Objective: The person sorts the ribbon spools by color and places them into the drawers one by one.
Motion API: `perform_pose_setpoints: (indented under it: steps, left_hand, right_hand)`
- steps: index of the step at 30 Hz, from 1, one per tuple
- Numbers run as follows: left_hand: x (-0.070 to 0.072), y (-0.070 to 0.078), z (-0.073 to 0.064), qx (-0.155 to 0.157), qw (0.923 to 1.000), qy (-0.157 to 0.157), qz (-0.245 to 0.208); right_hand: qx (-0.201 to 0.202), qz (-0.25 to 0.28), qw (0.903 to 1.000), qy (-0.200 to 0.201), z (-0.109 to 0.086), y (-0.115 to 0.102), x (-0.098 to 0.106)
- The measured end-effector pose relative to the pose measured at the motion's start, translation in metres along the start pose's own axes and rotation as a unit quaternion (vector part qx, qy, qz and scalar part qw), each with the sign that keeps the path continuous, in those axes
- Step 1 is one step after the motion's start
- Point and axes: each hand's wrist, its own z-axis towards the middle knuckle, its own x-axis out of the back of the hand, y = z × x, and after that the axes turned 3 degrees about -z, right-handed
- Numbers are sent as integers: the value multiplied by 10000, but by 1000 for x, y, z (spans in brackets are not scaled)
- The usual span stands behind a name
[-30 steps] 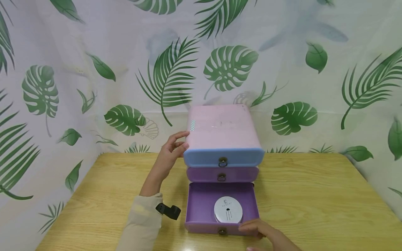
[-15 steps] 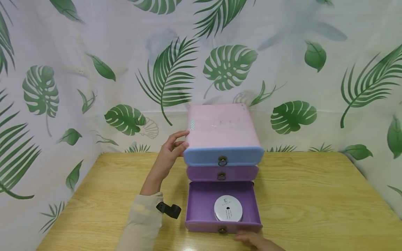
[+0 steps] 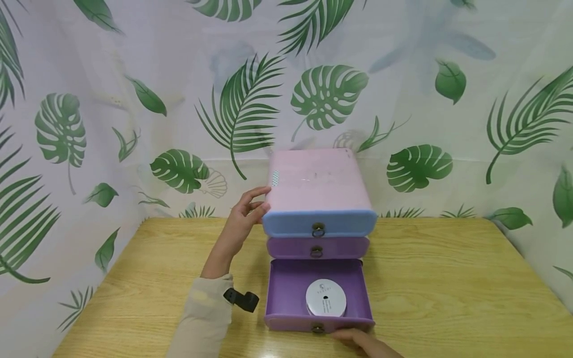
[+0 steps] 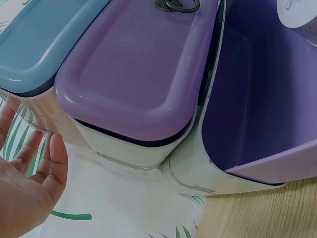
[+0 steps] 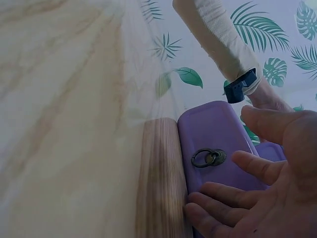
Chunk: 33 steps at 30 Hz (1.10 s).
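Observation:
A small chest of drawers stands on the table, with a pink top (image 3: 318,181), a blue top drawer front (image 3: 286,224) and a purple middle one (image 3: 291,248). Its purple bottom drawer (image 3: 286,322) is pulled out. Inside lies a white round spool (image 3: 326,298) with printed text and a small centre hole. My left hand (image 3: 239,219) touches the chest's left side, fingers extended. In the head view, my right hand (image 3: 364,343) is at the bottom drawer's front, right of the ring pull (image 3: 318,328). Its fingers look straight in the right wrist view.
The wooden table (image 3: 447,278) extends to both sides of the chest. Behind it hangs a white cloth (image 3: 403,99) printed with green leaves. A black band with a small device (image 3: 241,300) sits on my left wrist.
My right hand has moved left and lower, from the bottom drawer's front rim to lower on its front. The left hand keeps its place on the chest's side.

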Motion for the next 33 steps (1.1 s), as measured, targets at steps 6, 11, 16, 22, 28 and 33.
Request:
perform_pose_setpoints:
  steps: [6,11,16,22,28,33]
  left_hand:
    - [0,0,0,-6,10000,-4,11]
    - [0,1,0,9,10000,-20,16]
    - [0,0,0,18,10000,-15,14]
    - [0,-1,0,12,10000,-8,-4]
    - [0,0,0,-8,10000,-6,6]
    - [0,-1,0,-16,10000,-4,-13]
  right_hand:
    - [-609,886,9933,-419,7,-4,3]
    - [-294,1001,9933,-487,10,-5,4]
    - [-69,1246,9902,-625,13,-4,3]
    - [-30,1438,9873,-681,18,-1,-2]
    - [-553,2092,9731,-789,20,0,-9]
    - [-430,2374,9669,-831,26,-2,-12]
